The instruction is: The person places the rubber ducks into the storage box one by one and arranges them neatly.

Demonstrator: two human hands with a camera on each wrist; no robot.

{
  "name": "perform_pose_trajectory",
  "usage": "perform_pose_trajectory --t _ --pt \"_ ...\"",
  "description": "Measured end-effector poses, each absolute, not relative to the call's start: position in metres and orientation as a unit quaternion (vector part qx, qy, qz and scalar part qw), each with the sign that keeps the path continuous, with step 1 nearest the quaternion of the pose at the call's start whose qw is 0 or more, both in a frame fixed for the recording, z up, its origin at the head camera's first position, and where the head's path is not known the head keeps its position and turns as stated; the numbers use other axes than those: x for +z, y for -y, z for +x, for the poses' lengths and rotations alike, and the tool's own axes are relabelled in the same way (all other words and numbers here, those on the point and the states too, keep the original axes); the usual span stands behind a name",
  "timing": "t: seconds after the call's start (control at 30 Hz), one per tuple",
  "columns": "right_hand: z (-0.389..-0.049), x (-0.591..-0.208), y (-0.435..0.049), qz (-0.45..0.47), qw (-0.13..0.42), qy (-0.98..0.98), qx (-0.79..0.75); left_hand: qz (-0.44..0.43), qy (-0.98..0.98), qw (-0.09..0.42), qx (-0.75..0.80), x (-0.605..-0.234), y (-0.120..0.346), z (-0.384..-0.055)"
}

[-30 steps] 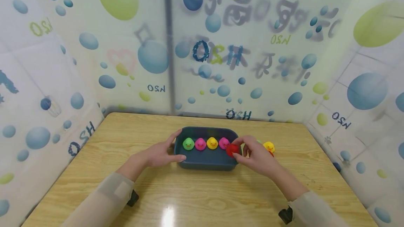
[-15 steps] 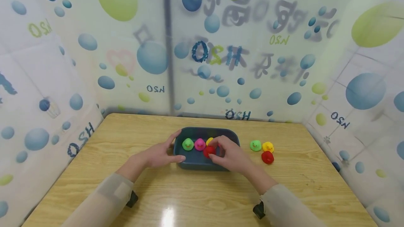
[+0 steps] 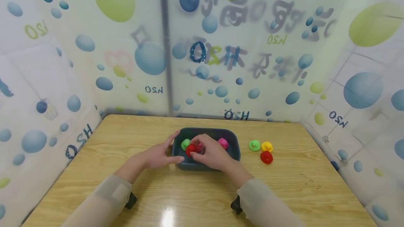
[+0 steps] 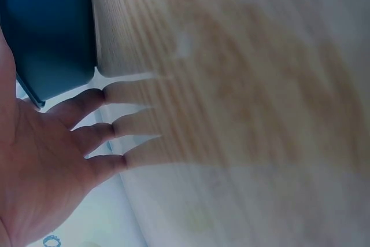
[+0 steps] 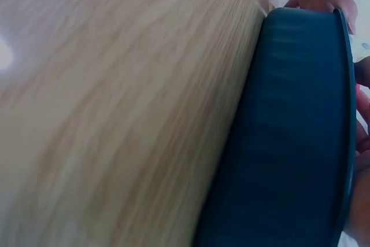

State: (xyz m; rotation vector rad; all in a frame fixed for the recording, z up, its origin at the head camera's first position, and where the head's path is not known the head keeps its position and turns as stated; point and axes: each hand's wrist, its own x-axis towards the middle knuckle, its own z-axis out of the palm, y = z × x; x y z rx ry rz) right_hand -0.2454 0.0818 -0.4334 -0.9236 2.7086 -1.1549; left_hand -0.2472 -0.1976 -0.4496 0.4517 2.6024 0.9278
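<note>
Slid my right hand (image 3: 213, 154) leftward since a second ago, so the red duck (image 3: 190, 150) went from the tray's right end to over its left half. It's pinched in my right thumb and fingers, just right of my left hand (image 3: 157, 155), which has its fingers spread loosely at the left end of the dark tray (image 3: 195, 166). Inside: a green duck (image 3: 185, 145) and, further right, a pink duck (image 3: 223, 143).
</note>
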Motion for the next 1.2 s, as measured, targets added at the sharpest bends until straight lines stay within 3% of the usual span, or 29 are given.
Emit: perform_pose_trajectory --t 0.6,0.93,1.2 --pt "-0.251 -0.440 -0.070 -0.273 0.081 -0.899 -0.332 0.171 -0.914 0.164 0.330 -0.450 0.200 -0.247" --pt "-0.257 -0.442 -0.070 -0.224 0.147 -0.897 -0.352 0.174 -0.915 0.159 0.329 -0.449 0.198 -0.246" --pt "-0.258 -0.444 -0.070 -0.220 0.156 -0.896 -0.353 0.172 -0.915 0.162 0.328 -0.450 0.198 -0.246"
